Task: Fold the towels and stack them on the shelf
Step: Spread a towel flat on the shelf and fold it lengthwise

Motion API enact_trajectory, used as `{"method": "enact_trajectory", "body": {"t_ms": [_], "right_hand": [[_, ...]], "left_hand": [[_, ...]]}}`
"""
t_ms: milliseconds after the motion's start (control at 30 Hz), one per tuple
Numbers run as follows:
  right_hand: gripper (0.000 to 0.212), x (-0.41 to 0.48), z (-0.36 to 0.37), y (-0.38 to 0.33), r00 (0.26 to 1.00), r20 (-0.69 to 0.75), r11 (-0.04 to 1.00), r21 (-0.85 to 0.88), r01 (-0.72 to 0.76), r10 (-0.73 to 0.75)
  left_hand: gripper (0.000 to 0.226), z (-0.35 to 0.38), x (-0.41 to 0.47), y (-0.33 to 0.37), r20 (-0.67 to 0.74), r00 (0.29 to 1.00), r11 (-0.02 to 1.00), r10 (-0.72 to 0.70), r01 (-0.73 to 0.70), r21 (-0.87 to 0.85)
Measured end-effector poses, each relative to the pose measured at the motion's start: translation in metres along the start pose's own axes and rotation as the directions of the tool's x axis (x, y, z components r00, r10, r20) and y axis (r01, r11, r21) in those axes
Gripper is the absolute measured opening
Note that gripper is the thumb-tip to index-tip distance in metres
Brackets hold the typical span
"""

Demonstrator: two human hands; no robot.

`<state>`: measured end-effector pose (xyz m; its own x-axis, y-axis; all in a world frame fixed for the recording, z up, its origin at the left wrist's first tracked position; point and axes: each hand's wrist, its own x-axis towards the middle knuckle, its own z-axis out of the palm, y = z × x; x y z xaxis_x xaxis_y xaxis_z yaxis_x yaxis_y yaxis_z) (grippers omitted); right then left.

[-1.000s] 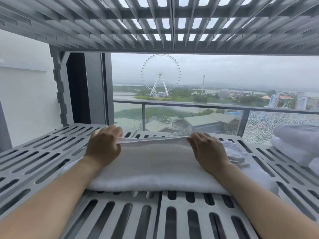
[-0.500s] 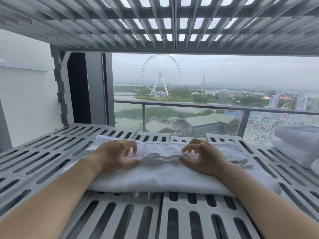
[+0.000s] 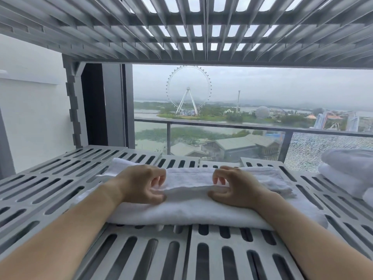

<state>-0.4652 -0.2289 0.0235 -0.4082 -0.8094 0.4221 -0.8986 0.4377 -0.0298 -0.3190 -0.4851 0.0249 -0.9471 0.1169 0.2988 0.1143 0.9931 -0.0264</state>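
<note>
In the head view, a white folded towel of soft terry cloth (image 3: 187, 209) lies flat in the middle of a grey slotted shelf board (image 3: 50, 178), with its long side across the picture. The thick folded edge faces the person, and the thinner layers lie at the far side.

Both bare forearms reach forward over the front of the shelf board. The left hand (image 3: 141, 186) rests on the left part of the towel and the right hand (image 3: 236, 188) on the right part, with a stretch of cloth between them. Each hand has its fingers curled and pinches a low raised fold of the top layer between the thumb and the fingers.

At the right edge a stack of white folded towels (image 3: 347, 168) sits on the same shelf board, apart from the middle towel. A second grey slotted shelf board (image 3: 181, 27) hangs close above, carried by a grey notched post (image 3: 73, 110) at the back left.

Behind the shelf a glass balcony railing (image 3: 222, 125) and a large white ferris wheel (image 3: 188, 87) show through the window. A white wall (image 3: 30, 118) stands at the left.
</note>
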Motion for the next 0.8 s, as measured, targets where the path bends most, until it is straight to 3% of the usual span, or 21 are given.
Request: {"method": "enact_trajectory", "body": {"t_ms": [67,200,333,400,467,600,800], "right_hand": [[0.021,0.002,-0.001,-0.005,0.999,0.040,0.999,0.014,-0.034,0.034],[0.038,0.005,-0.005,-0.007,0.974,0.116,0.980,-0.022,-0.195,0.197],[0.049,0.010,-0.014,0.008,0.886,0.210,0.894,-0.277,-0.351,0.413],[0.049,0.007,-0.014,0.018,0.855,0.223,0.867,-0.301,-0.396,0.468],[0.056,0.001,-0.010,0.023,0.837,0.270,0.878,-0.205,-0.433,0.476],[0.060,-0.012,-0.009,0.018,0.860,0.237,0.890,-0.055,-0.452,0.452],[0.039,-0.022,-0.022,0.003,0.929,0.082,0.907,-0.262,-0.329,0.361]], "left_hand": [[0.024,0.001,0.002,0.000,-0.037,0.999,1.000,-0.002,0.003,0.013],[0.027,0.009,0.007,0.002,-0.102,0.993,0.995,-0.055,0.062,0.073],[0.031,0.008,0.013,0.005,0.027,0.977,0.977,-0.211,0.211,-0.014],[0.042,0.010,0.015,0.006,0.076,0.965,0.968,-0.252,0.252,0.019],[0.061,0.015,0.018,0.011,0.133,0.960,0.966,-0.246,0.232,0.112],[0.070,0.016,0.012,0.019,0.192,0.957,0.976,-0.217,0.208,0.066],[0.074,0.004,0.004,0.021,0.161,0.966,0.979,-0.200,0.190,0.073]]}}
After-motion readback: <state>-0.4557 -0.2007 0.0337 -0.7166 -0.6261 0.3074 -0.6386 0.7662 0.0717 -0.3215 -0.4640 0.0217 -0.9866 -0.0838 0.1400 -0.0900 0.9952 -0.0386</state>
